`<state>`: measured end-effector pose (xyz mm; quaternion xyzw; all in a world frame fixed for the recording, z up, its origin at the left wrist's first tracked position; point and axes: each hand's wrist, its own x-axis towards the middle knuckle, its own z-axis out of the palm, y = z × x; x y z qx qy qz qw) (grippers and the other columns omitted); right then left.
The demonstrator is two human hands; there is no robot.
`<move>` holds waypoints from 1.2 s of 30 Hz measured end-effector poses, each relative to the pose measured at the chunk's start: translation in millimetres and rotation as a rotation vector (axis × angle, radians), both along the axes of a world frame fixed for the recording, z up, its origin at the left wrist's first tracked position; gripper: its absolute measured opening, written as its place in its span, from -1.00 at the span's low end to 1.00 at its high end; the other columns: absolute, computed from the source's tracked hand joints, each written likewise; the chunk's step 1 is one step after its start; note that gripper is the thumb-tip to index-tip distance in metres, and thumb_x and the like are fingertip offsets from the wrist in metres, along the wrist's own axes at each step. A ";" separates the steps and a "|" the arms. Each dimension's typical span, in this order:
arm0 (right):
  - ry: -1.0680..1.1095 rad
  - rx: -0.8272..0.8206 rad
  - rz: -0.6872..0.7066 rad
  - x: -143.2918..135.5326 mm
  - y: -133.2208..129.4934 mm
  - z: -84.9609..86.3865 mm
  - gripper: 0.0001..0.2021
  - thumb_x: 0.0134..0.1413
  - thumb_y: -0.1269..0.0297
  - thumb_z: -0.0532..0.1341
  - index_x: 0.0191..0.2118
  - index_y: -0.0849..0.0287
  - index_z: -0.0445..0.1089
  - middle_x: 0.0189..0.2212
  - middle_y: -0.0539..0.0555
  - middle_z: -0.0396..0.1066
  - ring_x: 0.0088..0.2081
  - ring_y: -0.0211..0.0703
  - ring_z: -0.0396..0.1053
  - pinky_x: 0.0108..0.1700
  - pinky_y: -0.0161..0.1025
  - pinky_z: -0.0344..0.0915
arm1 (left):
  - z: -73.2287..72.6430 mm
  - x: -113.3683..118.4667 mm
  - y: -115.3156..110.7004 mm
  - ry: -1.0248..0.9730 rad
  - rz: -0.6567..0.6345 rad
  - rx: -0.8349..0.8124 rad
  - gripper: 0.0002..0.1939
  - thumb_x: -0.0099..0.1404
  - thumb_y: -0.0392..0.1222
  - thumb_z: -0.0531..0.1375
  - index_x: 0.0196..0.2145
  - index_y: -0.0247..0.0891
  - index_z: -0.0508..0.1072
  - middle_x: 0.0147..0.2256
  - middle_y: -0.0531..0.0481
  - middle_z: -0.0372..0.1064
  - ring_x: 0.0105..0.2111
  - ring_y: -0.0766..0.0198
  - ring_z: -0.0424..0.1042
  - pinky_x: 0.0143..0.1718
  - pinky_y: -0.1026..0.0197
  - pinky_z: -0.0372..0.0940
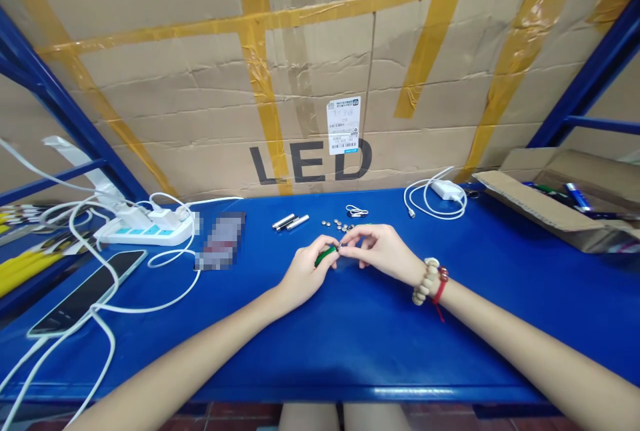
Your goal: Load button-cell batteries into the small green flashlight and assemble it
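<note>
My left hand (311, 267) is closed around a small green cylinder (326, 256) above the blue table. Beside it, the thumb and index finger of my right hand (375, 250) pinch something tiny at the cylinder's right end; it is too small to make out. Behind my hands lie several small round silver pieces (338, 223) and a loop of thin white cord (357, 211). To their left rest silver and black tubes (291, 222), side by side.
A power strip (150, 231) with tangled white cables and a phone (87, 292) are at the left. At the right are a white charger (447, 190) and an open cardboard box (560, 218) holding pens. A large carton (200, 104) stands behind the table (280, 358).
</note>
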<state>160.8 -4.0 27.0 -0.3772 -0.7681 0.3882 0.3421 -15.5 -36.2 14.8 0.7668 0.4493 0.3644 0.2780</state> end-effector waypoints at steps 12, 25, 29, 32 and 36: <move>0.095 0.048 -0.017 -1.1 -3.1 4.9 -0.66 -0.19 0.04 0.30 -0.35 0.22 0.50 -0.40 0.08 0.46 -0.64 -0.37 0.33 -0.59 -0.40 0.28 | 7.4 1.0 -5.4 0.033 0.001 0.004 -0.87 0.30 -0.20 -0.02 -0.24 -0.22 0.27 -0.43 0.05 0.44 -0.39 0.30 0.42 -0.30 0.29 0.24; 0.102 0.043 -0.015 -1.0 -1.9 1.5 -0.67 -0.23 0.02 0.32 -0.45 0.24 0.49 -0.46 0.04 0.38 -0.63 -0.36 0.32 -0.59 -0.37 0.29 | 4.3 -1.2 -3.8 0.032 -0.054 -0.008 -0.84 0.32 -0.19 -0.04 -0.19 -0.23 0.26 -0.44 0.06 0.40 -0.40 0.31 0.40 -0.29 0.29 0.24; 0.100 0.037 -0.006 -1.1 -2.1 2.7 -0.68 -0.25 0.03 0.33 -0.47 0.24 0.47 -0.47 0.04 0.38 -0.64 -0.35 0.33 -0.60 -0.37 0.28 | 3.9 -2.1 -4.6 0.050 -0.069 -0.004 -0.83 0.32 -0.20 -0.05 -0.17 -0.23 0.24 -0.44 0.06 0.40 -0.40 0.32 0.40 -0.30 0.30 0.23; 0.096 0.037 -0.007 -1.0 -1.9 3.3 -0.67 -0.25 0.03 0.33 -0.47 0.24 0.47 -0.47 0.04 0.38 -0.64 -0.36 0.33 -0.60 -0.38 0.27 | 3.5 -2.1 -5.2 0.055 -0.065 -0.006 -0.83 0.33 -0.19 -0.06 -0.17 -0.23 0.24 -0.44 0.07 0.39 -0.40 0.32 0.39 -0.31 0.31 0.22; 0.096 0.034 0.009 -0.4 -1.6 3.6 -0.66 -0.25 0.02 0.32 -0.48 0.25 0.46 -0.46 0.04 0.38 -0.66 -0.38 0.32 -0.61 -0.39 0.25 | 2.9 -1.6 -5.6 0.077 -0.049 -0.013 -0.82 0.34 -0.16 -0.06 -0.16 -0.20 0.24 -0.43 0.07 0.39 -0.39 0.32 0.39 -0.30 0.31 0.21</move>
